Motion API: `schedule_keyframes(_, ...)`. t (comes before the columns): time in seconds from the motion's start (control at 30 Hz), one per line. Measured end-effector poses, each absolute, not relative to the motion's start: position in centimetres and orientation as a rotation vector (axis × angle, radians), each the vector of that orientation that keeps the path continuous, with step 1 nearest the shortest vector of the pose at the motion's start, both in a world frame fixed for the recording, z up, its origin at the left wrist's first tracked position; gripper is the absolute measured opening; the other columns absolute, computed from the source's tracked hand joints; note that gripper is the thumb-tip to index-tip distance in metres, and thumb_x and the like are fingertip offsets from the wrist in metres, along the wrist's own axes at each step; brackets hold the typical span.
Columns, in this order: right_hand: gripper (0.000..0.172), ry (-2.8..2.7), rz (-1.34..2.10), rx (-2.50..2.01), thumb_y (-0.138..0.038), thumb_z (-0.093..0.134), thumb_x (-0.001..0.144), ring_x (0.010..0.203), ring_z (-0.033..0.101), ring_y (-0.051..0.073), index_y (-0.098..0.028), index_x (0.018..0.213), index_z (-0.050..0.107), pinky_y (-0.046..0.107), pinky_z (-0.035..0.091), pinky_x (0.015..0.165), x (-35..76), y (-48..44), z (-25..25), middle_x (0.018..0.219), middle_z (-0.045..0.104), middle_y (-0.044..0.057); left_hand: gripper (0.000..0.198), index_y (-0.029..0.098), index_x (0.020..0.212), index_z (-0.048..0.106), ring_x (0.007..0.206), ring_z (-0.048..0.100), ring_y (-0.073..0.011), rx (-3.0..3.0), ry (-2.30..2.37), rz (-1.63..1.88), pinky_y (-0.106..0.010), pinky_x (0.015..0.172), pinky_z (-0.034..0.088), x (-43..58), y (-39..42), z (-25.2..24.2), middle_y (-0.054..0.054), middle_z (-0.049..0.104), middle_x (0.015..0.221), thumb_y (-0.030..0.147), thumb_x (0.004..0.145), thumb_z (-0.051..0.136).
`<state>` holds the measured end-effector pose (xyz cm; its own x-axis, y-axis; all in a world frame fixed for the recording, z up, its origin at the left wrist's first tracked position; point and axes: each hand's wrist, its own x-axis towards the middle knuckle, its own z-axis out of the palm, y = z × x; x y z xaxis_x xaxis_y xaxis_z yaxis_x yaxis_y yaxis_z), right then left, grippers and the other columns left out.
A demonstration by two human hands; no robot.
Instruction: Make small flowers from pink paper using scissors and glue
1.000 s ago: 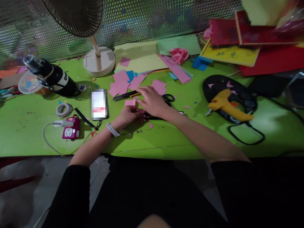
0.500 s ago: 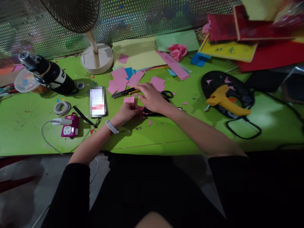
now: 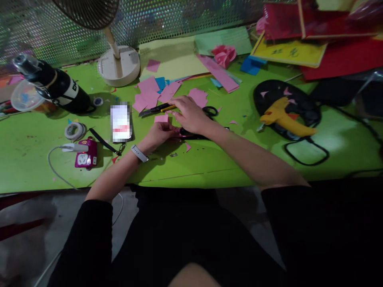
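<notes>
My left hand (image 3: 160, 134) and my right hand (image 3: 189, 115) meet over the green table (image 3: 209, 159), fingers pinched on a small pink paper piece (image 3: 162, 118). A yellow and black utility knife (image 3: 156, 110) lies just beyond my fingertips. Black scissors (image 3: 212, 111) lie behind my right hand, and a dark tool (image 3: 194, 134) lies partly under my right wrist. Several pink paper squares (image 3: 152, 95) lie beyond the knife. A white band is on my left wrist.
A phone (image 3: 121, 122), tape roll (image 3: 74, 130), pink charger with cable (image 3: 85, 155) and black bottle (image 3: 56, 87) sit left. A fan base (image 3: 119, 65) stands behind. A yellow glue gun (image 3: 284, 117) on a black mat lies right; stacked coloured paper (image 3: 299, 52) fills the far right.
My hands stay together on the pink piece with only small finger shifts. The view has tilted down a little, so everything sits slightly higher in the picture.
</notes>
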<state>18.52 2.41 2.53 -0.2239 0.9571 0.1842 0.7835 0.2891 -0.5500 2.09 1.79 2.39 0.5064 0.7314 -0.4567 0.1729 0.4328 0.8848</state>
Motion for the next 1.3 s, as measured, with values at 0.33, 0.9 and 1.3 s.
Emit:
schedule_keyframes(0.33, 0.037, -2.064, 0.492, -1.55, -0.022, 0.043, 0.097, 0.132, 0.049, 0.033, -0.022, 0.131, 0.059, 0.061, 0.04, 0.113, 18.7, 2.5, 2.3, 0.134, 0.059, 0.011, 0.01, 0.008, 0.077, 0.064, 0.063, 0.069, -0.0101, 1.092, 1.016, 0.428, -0.027, 0.071, 0.059, 2.5, 1.5, 3.4, -0.006, 0.072, 0.072, 0.008, 0.083, 0.072)
schedule_keyframes(0.9, 0.037, -2.075, 0.507, -1.551, -0.029, 0.046, 0.098, 0.131, 0.049, 0.034, -0.023, 0.132, 0.058, 0.063, 0.038, 0.111, 18.8, 2.8, 2.2, 0.133, 0.06, 0.012, 0.011, 0.008, 0.077, 0.063, 0.066, 0.07, -0.0123, 1.108, 0.999, 0.407, -0.034, 0.077, 0.059, 2.4, 1.7, 3.1, -0.007, 0.073, 0.075, 0.01, 0.084, 0.071)
schedule_keyframes(1.3, 0.034, -2.075, 0.49, -1.563, -0.024, 0.048, 0.097, 0.127, 0.052, 0.033, -0.021, 0.127, 0.062, 0.06, 0.043, 0.108, 18.6, 2.8, 2.1, 0.131, 0.06, 0.013, 0.01, 0.008, 0.077, 0.065, 0.065, 0.07, -0.013, 1.13, 0.98, 0.42, -0.032, 0.074, 0.059, 2.1, 1.9, 2.6, -0.007, 0.072, 0.073, 0.011, 0.084, 0.071)
